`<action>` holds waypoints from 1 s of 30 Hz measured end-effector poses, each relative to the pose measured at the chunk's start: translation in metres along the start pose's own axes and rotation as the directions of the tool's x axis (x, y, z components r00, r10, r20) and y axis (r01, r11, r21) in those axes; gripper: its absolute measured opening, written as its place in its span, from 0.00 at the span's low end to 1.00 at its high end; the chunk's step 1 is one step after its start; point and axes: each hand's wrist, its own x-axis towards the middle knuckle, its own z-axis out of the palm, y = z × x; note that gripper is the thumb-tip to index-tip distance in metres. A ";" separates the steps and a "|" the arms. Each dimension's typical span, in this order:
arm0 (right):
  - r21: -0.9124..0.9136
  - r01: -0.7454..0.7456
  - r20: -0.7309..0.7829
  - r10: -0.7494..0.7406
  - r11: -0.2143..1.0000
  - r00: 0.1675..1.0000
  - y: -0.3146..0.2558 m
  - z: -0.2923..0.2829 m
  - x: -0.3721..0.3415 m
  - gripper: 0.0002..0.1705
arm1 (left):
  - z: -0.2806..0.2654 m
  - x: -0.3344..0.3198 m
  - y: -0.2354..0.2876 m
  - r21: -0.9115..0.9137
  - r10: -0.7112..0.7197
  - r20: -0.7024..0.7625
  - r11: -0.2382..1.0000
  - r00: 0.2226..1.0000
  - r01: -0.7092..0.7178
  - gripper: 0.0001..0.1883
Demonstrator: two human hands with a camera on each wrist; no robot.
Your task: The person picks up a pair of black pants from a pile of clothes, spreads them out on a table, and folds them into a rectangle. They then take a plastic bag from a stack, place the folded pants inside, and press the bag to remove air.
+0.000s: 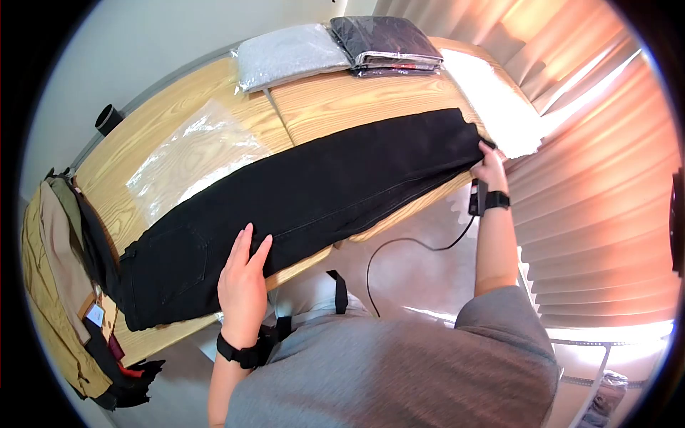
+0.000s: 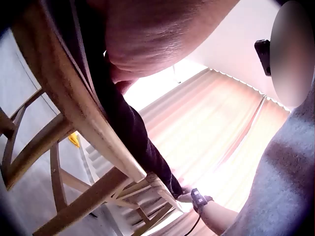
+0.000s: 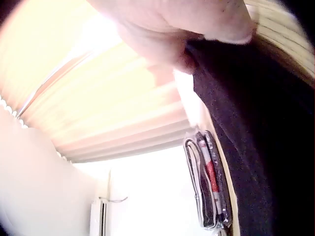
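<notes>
Black trousers (image 1: pixel 307 192) lie lengthwise across the wooden table, legs laid together, waist end at the left and hems at the right. My left hand (image 1: pixel 242 289) rests on their near edge below the pocket, fingers straight and spread. At the far right, my right hand (image 1: pixel 489 170) pinches the hem end between thumb and fingers. The right wrist view shows that hand's thumb (image 3: pixel 231 24) over the dark cloth (image 3: pixel 256 123). In the left wrist view the trousers (image 2: pixel 133 132) run along the table edge toward the right hand.
A flat clear plastic bag (image 1: pixel 196 160) lies behind the trousers. Two bagged garment packs, one light grey (image 1: pixel 292 57) and one dark (image 1: pixel 385 43), sit at the back. Several clothes (image 1: pixel 64 264) are heaped at the left end. A cable (image 1: pixel 399 241) hangs from the right wrist. Curtains (image 1: pixel 599 207) stand right.
</notes>
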 end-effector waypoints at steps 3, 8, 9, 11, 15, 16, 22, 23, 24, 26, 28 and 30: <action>0.169 -0.149 0.043 0.143 0.974 0.989 0.011 0.016 -0.034 0.18 | -0.002 0.001 0.003 0.000 -0.027 0.013 1.000 1.000 0.027 0.23; 0.101 -0.223 0.053 0.219 0.970 0.974 0.026 0.076 -0.088 0.14 | 0.000 0.000 0.004 -0.025 -0.051 0.022 0.998 0.998 0.052 0.24; 0.103 -0.195 0.041 0.192 0.975 0.981 0.030 0.074 -0.086 0.16 | 0.001 0.000 0.004 -0.010 -0.052 0.025 0.999 0.998 0.052 0.24; 0.065 -0.165 0.054 0.162 0.984 0.985 0.034 0.070 -0.092 0.18 | 0.001 0.000 0.003 0.001 -0.054 0.026 0.999 0.998 0.054 0.24; 0.000 -0.146 0.060 0.146 0.989 0.987 0.039 0.074 -0.104 0.22 | 0.001 0.000 0.002 -0.020 -0.043 0.010 0.999 0.999 0.043 0.25; -0.127 0.026 0.126 -0.010 0.992 0.992 0.042 0.077 -0.107 0.24 | 0.001 0.000 0.002 -0.024 -0.037 0.011 0.999 0.999 0.037 0.25; -0.671 0.601 0.533 -0.281 0.435 0.798 0.042 0.110 -0.144 0.38 | 0.000 0.000 0.003 -0.024 -0.047 0.016 0.999 0.999 0.047 0.26; -0.624 0.774 0.752 -0.186 0.105 0.632 0.041 0.115 -0.151 0.42 | 0.000 0.000 0.003 -0.024 -0.049 0.019 0.999 0.999 0.049 0.26; -0.594 0.804 0.804 -0.055 -0.016 0.593 0.041 0.119 -0.155 0.46 | 0.001 0.000 0.003 -0.003 -0.040 0.009 0.999 0.999 0.040 0.25; -0.483 0.839 0.830 0.175 -0.250 0.529 0.050 0.119 -0.154 0.51 | 0.001 0.001 0.003 0.018 -0.030 0.004 0.999 1.000 0.030 0.24; -0.501 0.828 0.811 0.197 -0.252 0.550 0.047 0.124 -0.159 0.51 | 0.002 0.001 0.003 0.010 -0.026 -0.004 1.000 1.000 0.026 0.25; -0.571 0.807 0.771 0.240 -0.149 0.590 0.041 0.127 -0.159 0.51 | 0.002 0.000 0.003 -0.014 -0.034 0.005 0.999 0.999 0.034 0.26</action>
